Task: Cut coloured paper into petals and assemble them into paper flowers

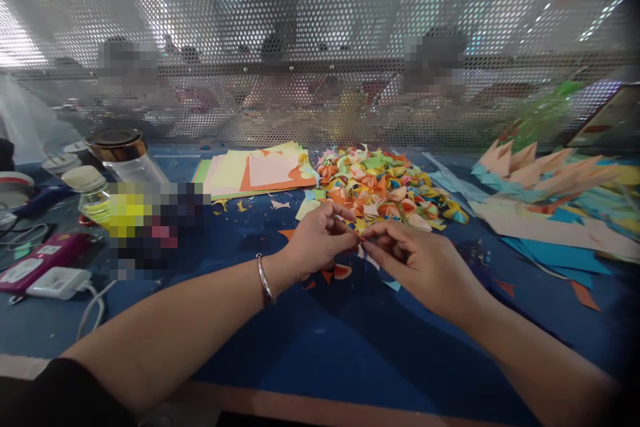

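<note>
My left hand (315, 240) and my right hand (420, 263) meet fingertip to fingertip above the blue table (320, 347). Both pinch a small folded paper piece (359, 238), mostly hidden by the fingers, showing a bit of orange and white. A silver bangle (264, 278) circles my left wrist. Just behind the hands lies a heap of small folded coloured paper pieces (385, 190). Small paper scraps (343, 271) lie on the table under the hands.
A stack of coloured paper sheets (255, 170) lies behind left. Large folded paper shapes and blue sheets (545, 200) fill the right. Jars (117, 153), a pink case (40, 260) and a white charger (57, 282) stand left. A perforated screen (320, 47) closes the back; people sit beyond it.
</note>
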Tool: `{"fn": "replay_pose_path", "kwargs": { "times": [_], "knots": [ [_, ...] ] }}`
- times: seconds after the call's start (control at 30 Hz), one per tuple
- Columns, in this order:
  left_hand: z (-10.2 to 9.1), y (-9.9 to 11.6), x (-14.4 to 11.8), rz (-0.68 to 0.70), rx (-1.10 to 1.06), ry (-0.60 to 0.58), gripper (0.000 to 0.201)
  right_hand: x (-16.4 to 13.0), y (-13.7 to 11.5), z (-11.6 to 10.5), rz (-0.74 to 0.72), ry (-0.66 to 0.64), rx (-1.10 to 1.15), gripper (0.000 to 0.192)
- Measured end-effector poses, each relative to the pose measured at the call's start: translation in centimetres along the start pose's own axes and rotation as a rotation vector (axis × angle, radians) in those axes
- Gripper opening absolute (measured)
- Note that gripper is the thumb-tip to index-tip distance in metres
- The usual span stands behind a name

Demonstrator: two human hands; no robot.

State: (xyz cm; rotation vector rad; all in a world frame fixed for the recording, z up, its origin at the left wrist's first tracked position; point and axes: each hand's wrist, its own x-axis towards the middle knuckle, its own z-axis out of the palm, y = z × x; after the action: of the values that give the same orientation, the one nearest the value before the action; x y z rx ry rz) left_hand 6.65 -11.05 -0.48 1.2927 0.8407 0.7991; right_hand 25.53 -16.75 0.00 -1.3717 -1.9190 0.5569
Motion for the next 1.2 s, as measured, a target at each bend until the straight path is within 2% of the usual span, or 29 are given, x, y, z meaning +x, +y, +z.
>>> {"fn": "replay_pose_path", "kwargs": {
  "times": [0.2,0.5,0.7,1.1,1.2],
  "knots": [
    [-0.1,-0.4,0.2,0.002,0.038,-0.003,0.039,0.1,1.1,0.5,-0.016,0.007,0.024,0.023],
    [-0.2,0.0,0.2,0.023,0.024,-0.096,0.051,0.1,1.4,0.5,0.041,0.019,0.134,0.021],
    [0.0,0.5,-0.2,0.096,0.052,-0.157,0.05,0.0,1.0,0.2,0.049,-0.004,0.152,0.02],
    [-0.8,1.1,0.1,0.01,0.081,-0.225,0.042,-0.4,1.3,0.5,0.097,0.006,0.113,0.019],
    [-1.4,1.3,0.4,0.031,0.218,-0.215,0.038,-0.3,1.5,0.6,0.105,-0.015,0.097,0.02]
  ]
}}
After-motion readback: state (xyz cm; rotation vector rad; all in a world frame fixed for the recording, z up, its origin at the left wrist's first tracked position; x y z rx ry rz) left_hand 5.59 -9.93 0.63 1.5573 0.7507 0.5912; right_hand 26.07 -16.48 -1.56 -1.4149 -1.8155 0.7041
